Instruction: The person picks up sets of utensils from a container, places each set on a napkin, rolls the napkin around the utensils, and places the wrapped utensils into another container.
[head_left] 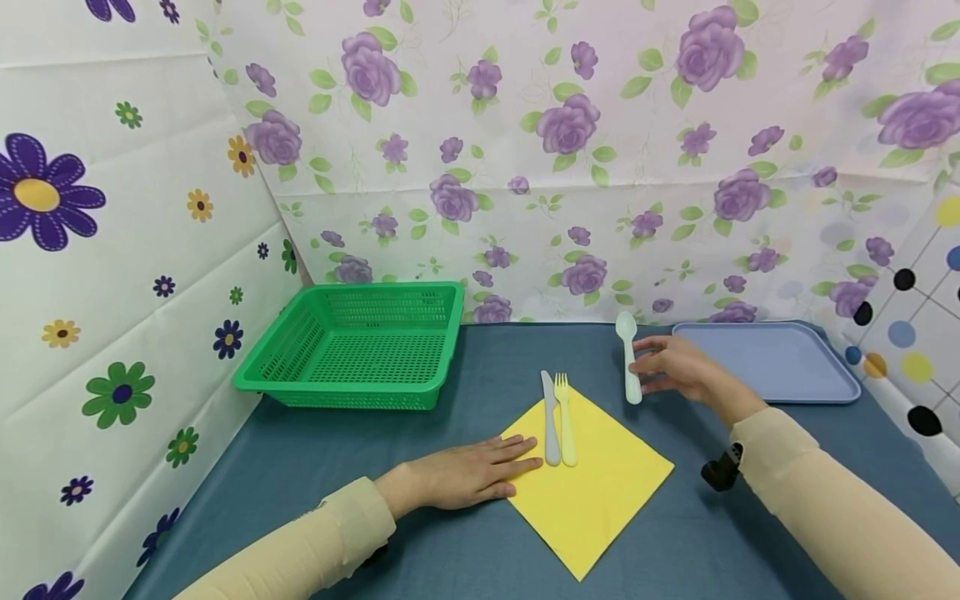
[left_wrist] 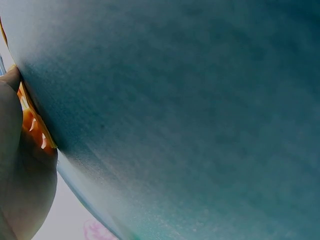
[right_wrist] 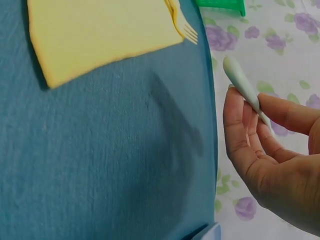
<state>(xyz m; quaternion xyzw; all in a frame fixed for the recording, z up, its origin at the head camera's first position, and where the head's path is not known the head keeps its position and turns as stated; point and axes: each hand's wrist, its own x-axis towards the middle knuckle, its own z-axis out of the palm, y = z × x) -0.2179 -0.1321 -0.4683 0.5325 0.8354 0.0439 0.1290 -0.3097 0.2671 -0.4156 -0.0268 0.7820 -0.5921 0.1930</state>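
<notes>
Between the thumb and fingers of my right hand is a pale mint spoon, bowl pointing away from me. The right wrist view has the spoon pinched above the table, its shadow cast below. My left hand lies with straight fingers on the left corner of a yellow napkin, laid as a diamond. On the napkin's upper part a grey knife and a pale yellow fork lie side by side, just past the left fingertips. The left wrist view shows mostly blue cloth.
A green plastic basket stands at the back left of the blue table. At the back right lies a blue tray, close to the right hand. Flowered cloth hangs behind the table, with patterned cloth on both sides.
</notes>
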